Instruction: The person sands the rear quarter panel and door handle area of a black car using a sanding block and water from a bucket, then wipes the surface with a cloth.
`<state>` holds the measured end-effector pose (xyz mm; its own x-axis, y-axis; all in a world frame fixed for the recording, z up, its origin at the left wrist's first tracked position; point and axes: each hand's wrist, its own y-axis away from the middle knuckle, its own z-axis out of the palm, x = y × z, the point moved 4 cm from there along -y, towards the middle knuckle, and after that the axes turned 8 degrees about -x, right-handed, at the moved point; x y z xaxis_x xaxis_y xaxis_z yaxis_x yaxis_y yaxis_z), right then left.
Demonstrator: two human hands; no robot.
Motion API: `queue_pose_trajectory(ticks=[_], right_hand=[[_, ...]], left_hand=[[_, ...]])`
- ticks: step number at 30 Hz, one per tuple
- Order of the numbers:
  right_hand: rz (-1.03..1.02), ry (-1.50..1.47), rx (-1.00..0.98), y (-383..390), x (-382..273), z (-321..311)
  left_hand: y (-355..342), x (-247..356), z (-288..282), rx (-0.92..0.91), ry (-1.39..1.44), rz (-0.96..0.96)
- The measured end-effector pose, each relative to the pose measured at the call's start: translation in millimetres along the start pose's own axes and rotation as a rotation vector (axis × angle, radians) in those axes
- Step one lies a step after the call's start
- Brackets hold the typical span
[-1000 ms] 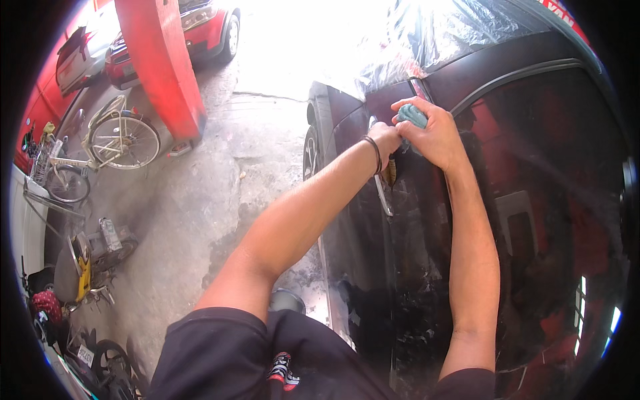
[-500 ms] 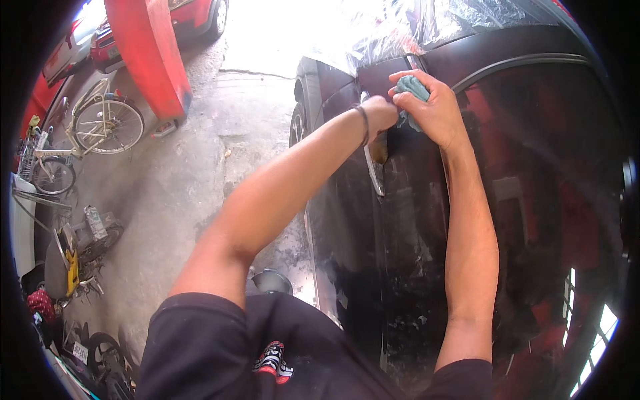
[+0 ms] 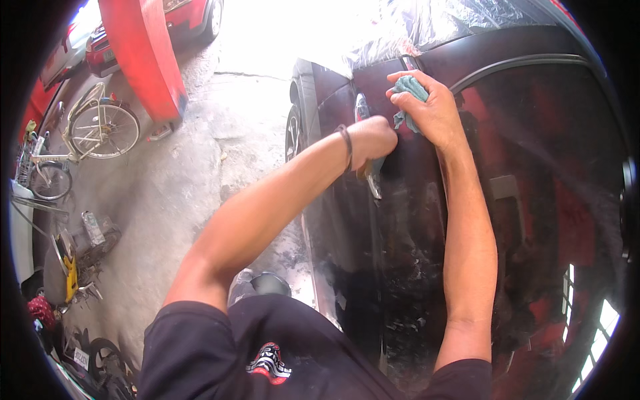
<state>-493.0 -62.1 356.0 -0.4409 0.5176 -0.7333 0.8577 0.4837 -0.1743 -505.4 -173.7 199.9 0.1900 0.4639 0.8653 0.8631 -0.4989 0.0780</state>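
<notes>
A teal crumpled cloth (image 3: 410, 87) is bunched in my right hand (image 3: 435, 115), whose fingers are wrapped round it at the upper part of the dark car door (image 3: 413, 253). To its left and a little nearer, my left hand (image 3: 373, 141) is curled closed against the door, with a dark band on the wrist. Its fingers face away, so what they hold is hidden; a small bluish-grey edge shows just below them. A shiny handle-like strip (image 3: 375, 187) on the door emerges below that hand, and its far end shows above it.
Clear plastic sheeting (image 3: 460, 17) covers the car's upper far part. A grey bucket-like container (image 3: 270, 283) stands on the concrete floor (image 3: 180, 193) beside me. Left are a red pillar (image 3: 143, 60), a bicycle (image 3: 103, 130), a motorcycle (image 3: 70, 267) and a red car (image 3: 193, 23).
My left hand has moved nearer to me along the door, away from my right hand, uncovering the strip's far end. The right hand stays nearly in place with the cloth.
</notes>
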Motion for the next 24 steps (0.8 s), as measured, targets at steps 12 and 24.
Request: queue_pose_trajectory(ticks=[12,24], right_hand=[[-0.013,-0.014,-0.017,1.5,10.6,-0.3],[-0.037,-0.331,0.151,48.8,-5.3,-11.8]], left_hand=[[90.4,64.9,58.0,0.553,0.144,0.158],[123.6,85.0,144.2,0.727,-0.036,0.152]])
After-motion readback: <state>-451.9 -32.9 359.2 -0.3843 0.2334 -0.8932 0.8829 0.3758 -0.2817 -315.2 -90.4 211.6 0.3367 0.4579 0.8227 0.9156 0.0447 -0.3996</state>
